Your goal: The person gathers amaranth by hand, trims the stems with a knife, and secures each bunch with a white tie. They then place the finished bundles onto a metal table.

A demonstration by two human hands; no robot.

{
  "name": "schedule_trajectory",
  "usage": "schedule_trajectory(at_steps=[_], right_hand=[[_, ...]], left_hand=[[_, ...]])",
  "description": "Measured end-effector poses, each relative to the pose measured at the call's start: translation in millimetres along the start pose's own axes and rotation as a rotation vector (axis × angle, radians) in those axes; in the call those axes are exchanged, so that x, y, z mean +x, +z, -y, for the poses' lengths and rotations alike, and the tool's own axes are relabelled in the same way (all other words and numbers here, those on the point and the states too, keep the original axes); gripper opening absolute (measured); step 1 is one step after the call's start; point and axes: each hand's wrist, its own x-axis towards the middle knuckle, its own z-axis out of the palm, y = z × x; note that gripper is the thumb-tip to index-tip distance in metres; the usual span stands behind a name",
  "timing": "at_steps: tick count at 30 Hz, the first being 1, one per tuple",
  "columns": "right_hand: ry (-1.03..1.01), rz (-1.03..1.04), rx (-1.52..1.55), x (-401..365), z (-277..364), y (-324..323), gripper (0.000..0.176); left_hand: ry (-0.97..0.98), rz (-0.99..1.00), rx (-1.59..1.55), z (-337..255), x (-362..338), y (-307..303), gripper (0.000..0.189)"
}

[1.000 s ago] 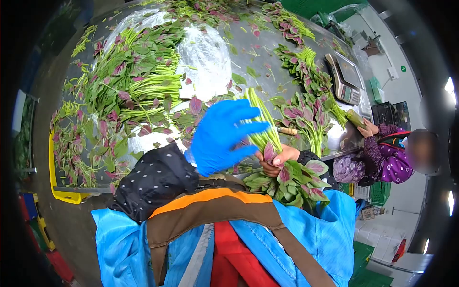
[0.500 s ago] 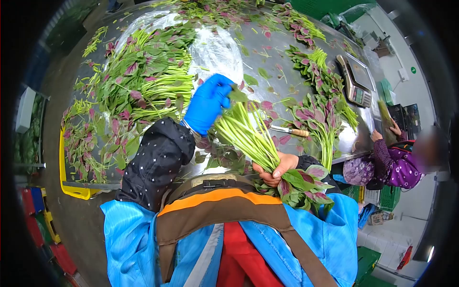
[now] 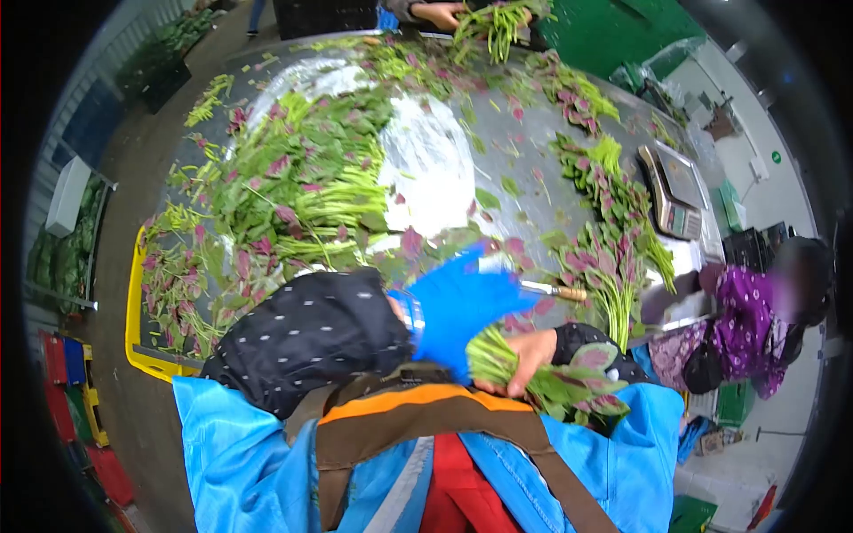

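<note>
My bare right hand is closed around a bunch of red-and-green amaranth, close to my apron. Its leaves fan out to the right of the hand, and its pale stems point left. My left hand, in a blue glove, is just above the stem ends, partly hiding them. Motion blurs it, but the fingers look spread, with nothing visible in them. Just beyond its fingertips lies a knife with a wooden handle. Another amaranth bunch lies to the right on the metal table.
A large amaranth pile covers the left of the table beside clear plastic. A scale stands at the right edge, a yellow crate at the left. A co-worker's hand holds greens across the table; a person in purple is at right.
My left hand has come down and right, from the upper stems to beside my right hand, and its fingers have spread. The view has shifted, bringing the co-worker's hands across the table into sight.
</note>
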Motion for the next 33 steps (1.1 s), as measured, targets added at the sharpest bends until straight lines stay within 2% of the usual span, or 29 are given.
schedule_trajectory(at_steps=[1, 2, 3, 4, 5, 6, 8, 9, 10, 11, 12, 13, 14, 16, 18, 19, 21, 22, 24, 25, 26, 27, 30, 33], right_hand=[[0.023, 0.055, -0.077, 2.5, -0.1, -3.9, 0.043], [0.044, 0.109, -0.154, 2.2, 2.1, -9.2, 0.042], [0.095, 0.120, -0.132, -1.6, 20.2, -1.3, 0.038], [0.123, 0.211, -0.159, -2.7, 24.3, -8.1, 0.033], [0.103, 0.206, -0.200, -5.9, 35.6, -10.3, 0.032], [0.083, 0.200, -0.230, -9.4, 44.6, -11.0, 0.031], [0.243, 0.119, -0.388, -19.5, 73.6, -22.5, 0.034], [0.242, 0.075, -0.558, -22.2, 95.8, -21.1, 0.041], [0.207, -0.086, -0.929, -28.1, 115.8, -16.8, 0.045], [-0.063, -0.158, -1.192, -33.7, 132.8, -15.1, 0.045], [-0.157, -0.570, -1.328, -48.3, 144.1, -6.0, 0.041], [-0.514, -0.857, -1.508, -53.5, 151.2, 2.8, 0.037], [-0.819, -1.011, -1.348, -54.9, 151.3, 17.1, 0.028], [-0.984, -0.970, -0.720, -69.5, 117.7, 20.3, 0.017], [-0.933, -0.908, -0.398, -61.0, 61.0, 8.0, 0.011], [-0.806, -1.008, -0.426, -48.6, 30.3, -3.2, 0.014], [-0.524, -1.163, -0.167, -8.0, -28.6, -24.6, 0.035], [-0.492, -1.090, -0.105, 11.5, -54.1, -38.6, 0.040], [-0.448, -0.997, 0.211, 51.7, -76.0, -44.9, 0.041], [-0.508, -0.969, 0.319, 73.7, -79.2, -45.9, 0.042], [-0.536, -0.891, 0.368, 89.2, -77.4, -48.7, 0.046], [-0.569, -0.957, 0.333, 95.5, -76.9, -49.0, 0.042], [-0.629, -1.082, 0.276, 85.0, -58.4, -27.7, 0.036], [-0.591, -1.124, 0.262, 84.7, -62.1, -35.2, 0.029]], left_hand=[[-0.050, 0.425, -0.058, 9.0, 4.1, 7.1, 0.090], [-0.212, 0.756, -0.360, 10.9, 3.7, 6.6, 0.075], [-0.117, 0.685, -0.531, 25.6, -8.1, 31.7, 0.063], [-0.164, 0.664, -0.640, 26.3, -16.9, 31.1, 0.054], [-0.226, 0.584, -0.596, 27.9, -27.0, 31.6, 0.051], [-0.222, 0.567, -0.692, 35.0, -32.5, 36.1, 0.048], [-0.321, 0.490, -0.789, 35.1, -38.0, 30.5, 0.041], [-0.399, 0.437, -0.890, 34.6, -38.4, 30.5, 0.039], [-0.475, 0.377, -0.996, 33.6, -39.1, 31.9, 0.036], [-0.553, 0.311, -1.104, 32.4, -39.5, 36.3, 0.034], [-0.580, 0.214, -1.242, 32.8, -40.0, 47.3, 0.032], [-0.608, 0.115, -1.379, 34.9, -40.3, 64.3, 0.029], [-0.636, 0.019, -1.515, 36.2, -39.8, 81.1, 0.027], [-0.719, -0.213, -1.674, 36.5, -31.7, 117.6, 0.027], [-0.798, -0.358, -1.874, 39.6, -22.2, 146.0, 0.028], [-0.847, -0.375, -1.896, 44.2, -20.1, 162.0, 0.028], [-0.877, -0.373, -1.884, 46.5, -21.5, 181.7, 0.028], [-0.857, -0.349, -1.842, 44.7, -26.1, 185.3, 0.030], [-0.790, -0.289, -1.893, 36.9, -28.0, 179.5, 0.043], [-0.791, -0.245, -1.791, 36.1, -27.8, 182.1, 0.045], [-0.787, -0.200, -1.679, 36.4, -28.2, 181.8, 0.047], [-0.835, -0.160, -1.549, 36.4, -29.1, 179.5, 0.049], [-0.780, -0.363, -1.625, 37.3, -44.5, 175.4, 0.048], [-0.878, -0.405, -1.649, 39.4, -54.4, 174.6, 0.046]])
